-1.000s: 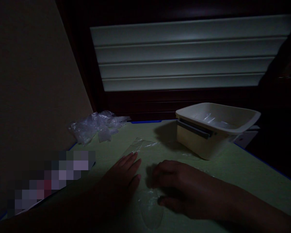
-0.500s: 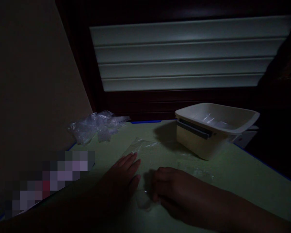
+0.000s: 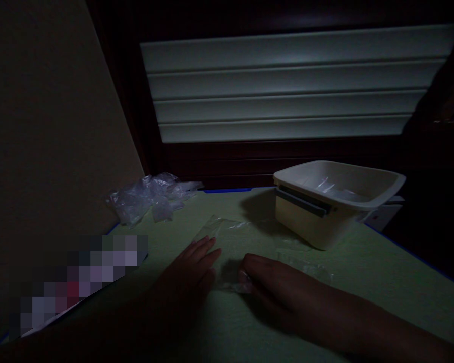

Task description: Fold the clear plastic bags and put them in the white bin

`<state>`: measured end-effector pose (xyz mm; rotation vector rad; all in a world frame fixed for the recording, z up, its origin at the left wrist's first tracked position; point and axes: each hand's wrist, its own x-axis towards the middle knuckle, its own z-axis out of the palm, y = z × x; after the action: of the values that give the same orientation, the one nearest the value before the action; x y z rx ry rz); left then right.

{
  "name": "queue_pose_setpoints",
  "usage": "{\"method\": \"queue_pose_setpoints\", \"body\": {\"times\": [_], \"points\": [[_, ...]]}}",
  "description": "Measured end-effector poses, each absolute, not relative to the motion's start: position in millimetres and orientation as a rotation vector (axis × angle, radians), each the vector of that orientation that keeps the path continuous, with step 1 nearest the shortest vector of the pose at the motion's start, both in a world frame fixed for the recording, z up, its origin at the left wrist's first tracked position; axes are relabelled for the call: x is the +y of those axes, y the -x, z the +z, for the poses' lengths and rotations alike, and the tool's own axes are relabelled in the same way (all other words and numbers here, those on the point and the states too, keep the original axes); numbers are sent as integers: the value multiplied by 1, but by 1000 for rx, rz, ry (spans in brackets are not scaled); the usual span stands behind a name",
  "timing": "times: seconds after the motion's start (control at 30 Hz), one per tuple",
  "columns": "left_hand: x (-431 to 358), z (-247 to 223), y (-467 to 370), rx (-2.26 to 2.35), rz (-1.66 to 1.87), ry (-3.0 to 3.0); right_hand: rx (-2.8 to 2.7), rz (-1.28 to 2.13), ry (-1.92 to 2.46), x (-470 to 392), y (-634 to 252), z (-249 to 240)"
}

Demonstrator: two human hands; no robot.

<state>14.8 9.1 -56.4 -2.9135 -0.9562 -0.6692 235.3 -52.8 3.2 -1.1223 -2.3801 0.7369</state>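
Observation:
A clear plastic bag (image 3: pixel 232 227) lies spread on the pale green tabletop, its outline faint in the dim light. My left hand (image 3: pixel 196 267) rests flat on the bag's left side, fingers stretched out and slightly apart. To the right, my right hand (image 3: pixel 268 282) is closed, with a fold of the clear plastic showing at its fingers near the bag's front edge. The right fingertips are partly hidden. Beside the right wrist lies another piece of clear film (image 3: pixel 310 267), flat on the table.
A cream plastic tub (image 3: pixel 302 227) with a grey handle stands at the back right, with clear plastic inside. Crumpled clear bags (image 3: pixel 139 199) are heaped at the back left. A blurred-out flat item (image 3: pixel 87 282) lies left, by the wall. A slatted panel (image 3: pixel 287 85) rises behind the table (image 3: pixel 185 217).
My right hand has shifted slightly and closed more tightly, drawing the plastic's front edge away from me. My left hand has stayed nearly in place, its thumb now closer to the fingers.

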Motion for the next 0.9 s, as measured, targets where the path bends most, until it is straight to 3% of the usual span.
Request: {"method": "queue_pose_setpoints", "body": {"times": [0.23, 0.9], "points": [[-3, -42, -17, -900, -874, 3062, -2057, 921, 1118, -43, -237, -7], [-1, -35, -28, -998, -1012, 3195, -1789, 1274, 1089, -41, -237, -2]]}}
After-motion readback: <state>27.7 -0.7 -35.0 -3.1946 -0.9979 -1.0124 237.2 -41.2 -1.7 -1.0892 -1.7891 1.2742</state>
